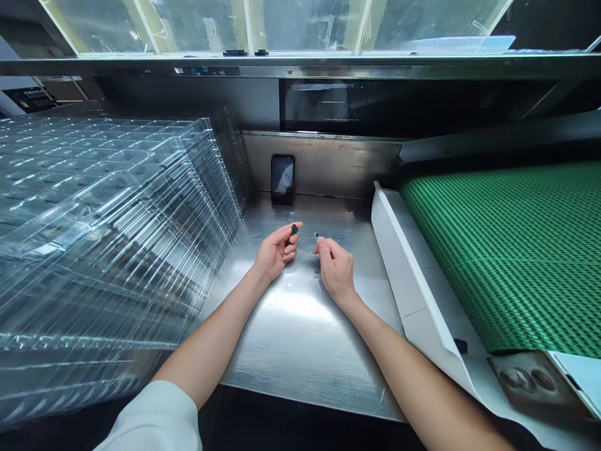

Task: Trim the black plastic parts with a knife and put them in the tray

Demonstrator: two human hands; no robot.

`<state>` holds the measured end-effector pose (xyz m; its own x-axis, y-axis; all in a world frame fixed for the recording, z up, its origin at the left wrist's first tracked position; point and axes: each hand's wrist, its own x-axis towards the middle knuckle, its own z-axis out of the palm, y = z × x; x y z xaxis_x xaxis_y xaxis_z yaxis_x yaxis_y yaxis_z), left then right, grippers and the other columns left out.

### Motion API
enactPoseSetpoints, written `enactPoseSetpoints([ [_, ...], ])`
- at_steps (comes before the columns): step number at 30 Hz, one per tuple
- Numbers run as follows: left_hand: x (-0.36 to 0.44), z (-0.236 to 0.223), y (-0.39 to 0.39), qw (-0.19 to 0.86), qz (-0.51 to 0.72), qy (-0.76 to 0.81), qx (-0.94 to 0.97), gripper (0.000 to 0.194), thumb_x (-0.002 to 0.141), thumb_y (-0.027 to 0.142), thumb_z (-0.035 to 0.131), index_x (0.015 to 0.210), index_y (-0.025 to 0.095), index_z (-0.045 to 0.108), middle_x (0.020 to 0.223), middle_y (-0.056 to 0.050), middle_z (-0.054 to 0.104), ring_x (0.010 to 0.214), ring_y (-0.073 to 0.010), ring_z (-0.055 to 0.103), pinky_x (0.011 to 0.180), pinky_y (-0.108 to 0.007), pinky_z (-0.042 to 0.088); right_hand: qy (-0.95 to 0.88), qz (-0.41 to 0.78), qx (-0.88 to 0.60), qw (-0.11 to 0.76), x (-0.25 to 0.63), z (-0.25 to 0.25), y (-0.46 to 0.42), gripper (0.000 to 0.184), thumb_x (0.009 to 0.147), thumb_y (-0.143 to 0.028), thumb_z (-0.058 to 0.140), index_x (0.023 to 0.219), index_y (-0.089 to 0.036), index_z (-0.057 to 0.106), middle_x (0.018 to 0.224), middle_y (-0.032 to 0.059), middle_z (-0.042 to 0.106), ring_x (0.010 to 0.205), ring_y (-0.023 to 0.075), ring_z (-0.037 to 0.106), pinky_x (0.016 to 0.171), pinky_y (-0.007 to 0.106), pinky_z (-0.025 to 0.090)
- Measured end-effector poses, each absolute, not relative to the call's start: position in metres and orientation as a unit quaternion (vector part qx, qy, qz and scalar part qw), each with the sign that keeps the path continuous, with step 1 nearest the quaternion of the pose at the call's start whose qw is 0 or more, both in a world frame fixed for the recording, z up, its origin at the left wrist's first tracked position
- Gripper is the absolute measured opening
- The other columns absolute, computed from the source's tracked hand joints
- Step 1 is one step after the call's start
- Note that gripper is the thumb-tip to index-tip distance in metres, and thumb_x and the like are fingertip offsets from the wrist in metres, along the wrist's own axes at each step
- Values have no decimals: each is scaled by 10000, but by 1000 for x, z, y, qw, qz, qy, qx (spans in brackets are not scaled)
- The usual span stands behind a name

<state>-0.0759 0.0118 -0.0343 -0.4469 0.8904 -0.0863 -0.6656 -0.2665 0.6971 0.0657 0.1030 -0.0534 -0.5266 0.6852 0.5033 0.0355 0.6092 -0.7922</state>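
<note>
Between the thumb and forefinger of my left hand [276, 252] is a small round black part [294, 230] with an openwork face. My right hand [336, 266] is closed in a pinch on a tiny dark piece with a light tip [316, 235], too small to name. The two hands face each other a short way apart, over a shiny metal worktop [300, 357]. Behind them a black smartphone [282, 180] leans upright against the metal back panel, its screen reflecting a sleeve.
Tall stacks of clear plastic trays [164, 163] stand along the left. To the right, a white upright strip [413, 282] borders a green mesh conveyor belt [511, 244]. A metal box with two round buttons [535, 379] sits at the lower right. A metal rail [328, 67] crosses above.
</note>
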Motion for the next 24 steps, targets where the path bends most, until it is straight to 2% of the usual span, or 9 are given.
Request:
enactPoseSetpoints([
  [6,-64,-36,16,514,768,351,153,275,805,282,790,1012,128,694,690,28,489,486,-52,383,396,-158,245,-773,403,-223,436,65,-53,102,515,1073,-568,416,748,-216,604,664,-17,533,615,165,463,627,304,347],
  [9,-58,-38,19,504,777,355,130,180,843,236,739,972,128,675,710,6,539,522,-75,459,431,-169,346,-777,404,-211,435,65,-54,102,501,1062,-575,437,752,-217,601,661,-19,513,626,169,454,622,305,345],
  [13,-55,-40,22,479,804,348,57,52,884,143,606,885,118,652,761,-51,621,653,-136,608,619,-254,554,-778,400,-215,434,63,-55,100,409,1008,-552,552,773,-222,609,650,-32,507,613,164,445,623,299,355],
  [17,-55,-41,25,461,822,334,14,57,847,92,590,851,124,637,851,-106,699,818,-196,696,796,-347,600,-779,403,-223,424,61,-56,98,296,954,-504,623,856,-225,647,655,-35,546,616,173,500,644,300,403],
  [21,-56,-41,25,476,825,304,13,63,840,101,597,865,115,653,905,-120,728,828,-201,709,822,-352,589,-781,415,-210,416,60,-58,97,235,927,-441,657,997,-219,691,832,15,699,737,208,628,723,320,473],
  [24,-54,-39,25,490,825,281,18,97,878,136,592,911,97,675,945,-133,739,845,-200,713,844,-347,582,-796,399,-201,410,59,-60,99,261,906,-383,665,1112,-226,701,1011,44,746,867,239,678,799,348,499],
])
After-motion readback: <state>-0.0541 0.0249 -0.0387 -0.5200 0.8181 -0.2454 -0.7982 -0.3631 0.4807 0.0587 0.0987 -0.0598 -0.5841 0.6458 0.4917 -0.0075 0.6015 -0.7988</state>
